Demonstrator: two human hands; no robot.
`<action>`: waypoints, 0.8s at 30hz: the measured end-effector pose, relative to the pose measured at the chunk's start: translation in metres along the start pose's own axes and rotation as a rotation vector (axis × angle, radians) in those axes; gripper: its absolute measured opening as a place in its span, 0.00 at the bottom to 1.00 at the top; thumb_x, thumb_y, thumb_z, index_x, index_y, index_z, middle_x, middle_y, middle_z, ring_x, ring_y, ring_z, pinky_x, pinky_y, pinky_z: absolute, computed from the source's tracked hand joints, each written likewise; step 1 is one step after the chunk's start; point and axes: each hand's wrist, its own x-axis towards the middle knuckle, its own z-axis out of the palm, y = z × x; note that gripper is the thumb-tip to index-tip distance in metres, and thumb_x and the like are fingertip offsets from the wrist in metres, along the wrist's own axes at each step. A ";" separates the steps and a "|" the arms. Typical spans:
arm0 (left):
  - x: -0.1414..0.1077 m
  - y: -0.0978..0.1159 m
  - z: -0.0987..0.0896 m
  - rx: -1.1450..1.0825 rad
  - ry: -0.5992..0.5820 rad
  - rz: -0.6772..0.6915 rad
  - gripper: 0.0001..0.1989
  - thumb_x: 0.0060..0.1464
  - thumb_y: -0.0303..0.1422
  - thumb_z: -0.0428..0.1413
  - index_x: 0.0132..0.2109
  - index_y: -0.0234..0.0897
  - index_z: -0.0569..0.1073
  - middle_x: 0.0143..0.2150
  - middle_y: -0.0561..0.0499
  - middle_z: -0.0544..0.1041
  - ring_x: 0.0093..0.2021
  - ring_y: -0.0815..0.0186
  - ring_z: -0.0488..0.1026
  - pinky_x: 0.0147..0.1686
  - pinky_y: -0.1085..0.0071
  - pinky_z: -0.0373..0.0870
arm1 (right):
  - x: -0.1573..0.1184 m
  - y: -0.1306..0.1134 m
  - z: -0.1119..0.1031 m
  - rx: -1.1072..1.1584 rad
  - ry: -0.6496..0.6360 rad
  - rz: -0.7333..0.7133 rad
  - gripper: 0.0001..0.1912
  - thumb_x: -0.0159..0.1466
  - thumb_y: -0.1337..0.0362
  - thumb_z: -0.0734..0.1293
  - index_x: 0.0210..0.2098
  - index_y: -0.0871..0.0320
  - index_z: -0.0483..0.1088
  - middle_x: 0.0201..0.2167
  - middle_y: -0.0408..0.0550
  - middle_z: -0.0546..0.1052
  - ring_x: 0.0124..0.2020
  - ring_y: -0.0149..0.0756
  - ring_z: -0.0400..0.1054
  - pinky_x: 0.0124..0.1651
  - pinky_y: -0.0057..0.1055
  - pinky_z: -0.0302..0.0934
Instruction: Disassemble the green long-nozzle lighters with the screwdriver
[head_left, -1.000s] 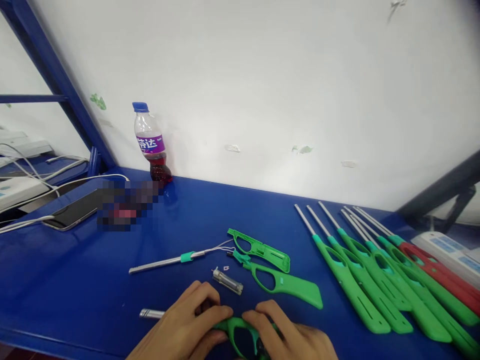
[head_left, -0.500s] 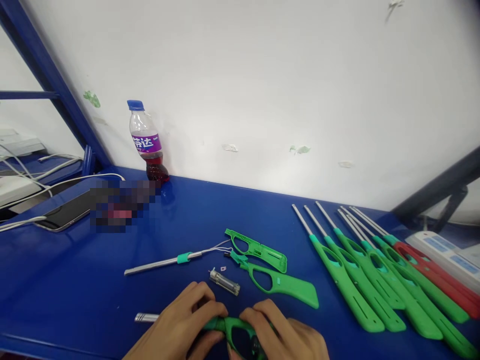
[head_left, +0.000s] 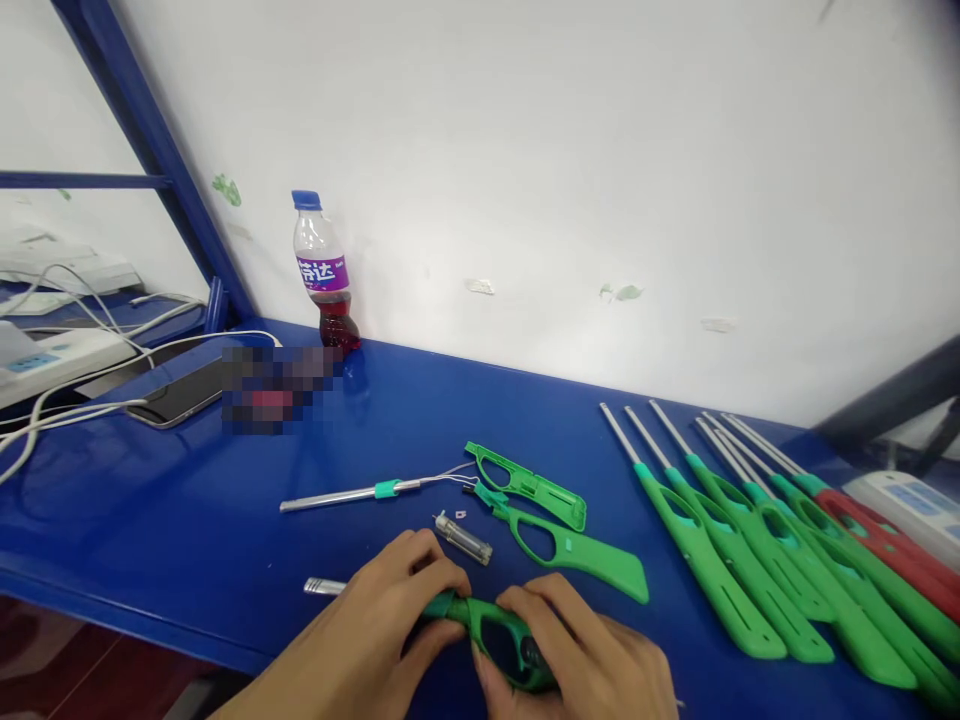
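Note:
Both my hands hold a green long-necked lighter (head_left: 480, 622) low at the front of the table. My left hand (head_left: 405, 610) pinches it where the handle meets the metal tube, whose slotted tip pokes out on the left. Around the handle, past the finger loop, my right hand (head_left: 577, 640) is closed and hides the rear end. Just beyond lie a clear fuel tank (head_left: 463, 540), a tiny pink piece (head_left: 460, 514), a green handle half (head_left: 592, 560), another open handle half (head_left: 536, 487) and a loose metal tube (head_left: 337, 498) with a teal collar and wires.
Several green lighters (head_left: 712, 570) and red ones (head_left: 885, 535) lie side by side on the right, near a white power strip (head_left: 919, 505). A drink bottle (head_left: 325, 275) stands by the wall. A phone (head_left: 184, 392) and white cables are on the left of the blue table (head_left: 420, 400).
The view has shifted, so the table and its things sit further right. My hands keep their hold on the lighter, and more of its finger loop now shows.

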 end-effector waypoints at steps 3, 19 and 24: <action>0.002 0.002 -0.001 -0.010 0.005 -0.034 0.08 0.65 0.26 0.52 0.44 0.43 0.74 0.45 0.52 0.73 0.43 0.65 0.75 0.43 0.71 0.73 | 0.003 0.000 -0.003 0.040 0.056 0.034 0.07 0.63 0.58 0.68 0.37 0.53 0.76 0.31 0.41 0.81 0.17 0.30 0.73 0.20 0.29 0.62; 0.004 -0.011 -0.002 0.176 0.045 0.120 0.07 0.63 0.28 0.56 0.45 0.46 0.74 0.45 0.54 0.76 0.43 0.66 0.78 0.41 0.73 0.77 | 0.012 0.029 -0.050 0.121 0.200 0.405 0.13 0.67 0.50 0.68 0.38 0.54 0.74 0.28 0.42 0.78 0.17 0.29 0.65 0.22 0.27 0.63; 0.003 -0.013 -0.002 0.363 0.180 0.355 0.17 0.61 0.27 0.56 0.55 0.49 0.72 0.51 0.52 0.77 0.47 0.61 0.78 0.49 0.65 0.78 | 0.028 0.054 -0.050 -0.060 0.094 0.537 0.21 0.67 0.42 0.66 0.35 0.54 0.73 0.30 0.45 0.80 0.28 0.37 0.74 0.28 0.29 0.62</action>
